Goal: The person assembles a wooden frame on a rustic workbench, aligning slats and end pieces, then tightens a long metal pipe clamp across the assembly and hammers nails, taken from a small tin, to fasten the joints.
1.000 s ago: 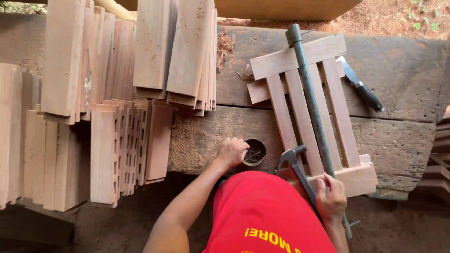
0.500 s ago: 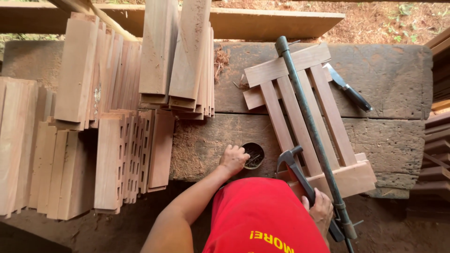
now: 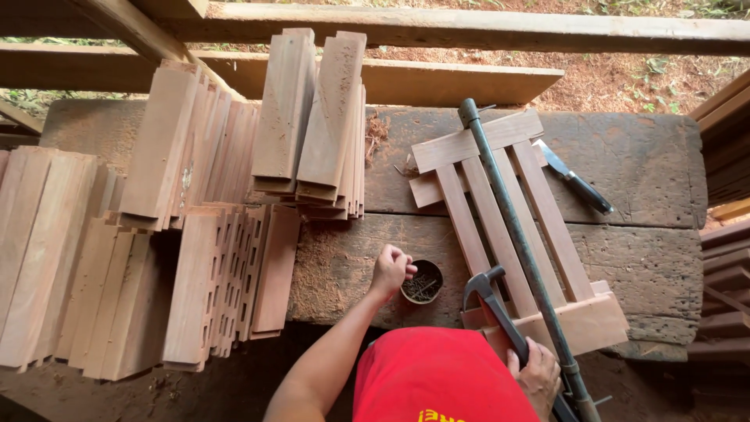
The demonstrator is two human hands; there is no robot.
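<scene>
My left hand (image 3: pixel 391 270) hovers at the left rim of a small round tin of nails (image 3: pixel 423 283) with its fingertips pinched together. Whether a nail sits between them is too small to tell. My right hand (image 3: pixel 536 377) grips the handle of a claw hammer (image 3: pixel 486 291), whose head rests at the near end of a slatted wooden frame (image 3: pixel 500 223). A long dark bar clamp (image 3: pixel 516 234) lies lengthwise over the frame on the rough wooden bench (image 3: pixel 648 258). My red shirt (image 3: pixel 437 379) hides the lower part of the hammer handle.
Stacks of short wooden slats (image 3: pixel 308 125) and slatted panels (image 3: pixel 226 281) fill the bench's left half. A knife (image 3: pixel 576 184) lies right of the frame. Long planks (image 3: pixel 469 27) run along the far side. More lumber (image 3: pixel 726 148) is stacked at the right edge.
My left hand has stayed at the nail tin, its fingers now pinched at the rim. My right hand with the hammer sits lower in view as the camera tilted.
</scene>
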